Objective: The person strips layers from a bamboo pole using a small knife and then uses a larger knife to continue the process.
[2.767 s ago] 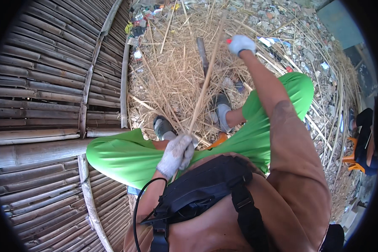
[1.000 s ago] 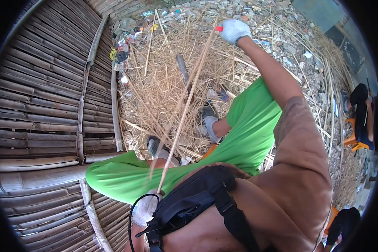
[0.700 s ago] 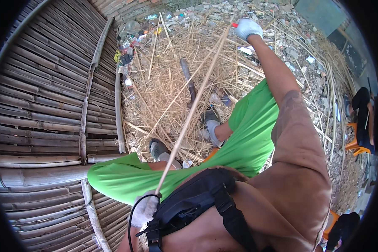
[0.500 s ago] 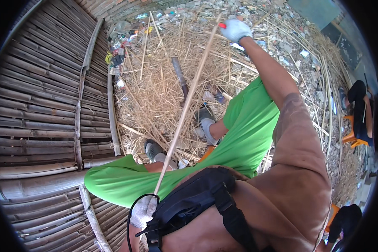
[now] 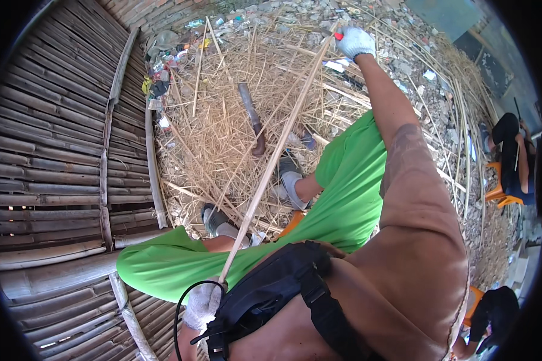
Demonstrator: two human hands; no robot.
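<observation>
Straw-littered ground [image 5: 223, 132] is lying below; the gloved left hand [image 5: 202, 304] and right hand [image 5: 355, 42], far apart, are gripping opposite ends of a bamboo strip [image 5: 277, 156].

My left hand [image 5: 202, 304] sits low by my chest harness [image 5: 271, 295], gripping near end of a long cane strip [image 5: 277, 156]. Strip runs up-right across my knees to my right hand [image 5: 355, 41], far out front. Straw pile [image 5: 223, 120] lies ahead w/ a machete [image 5: 252, 119] on it. Bamboo wall [image 5: 54, 150] to my left; another person [image 5: 512, 156] far right.
</observation>
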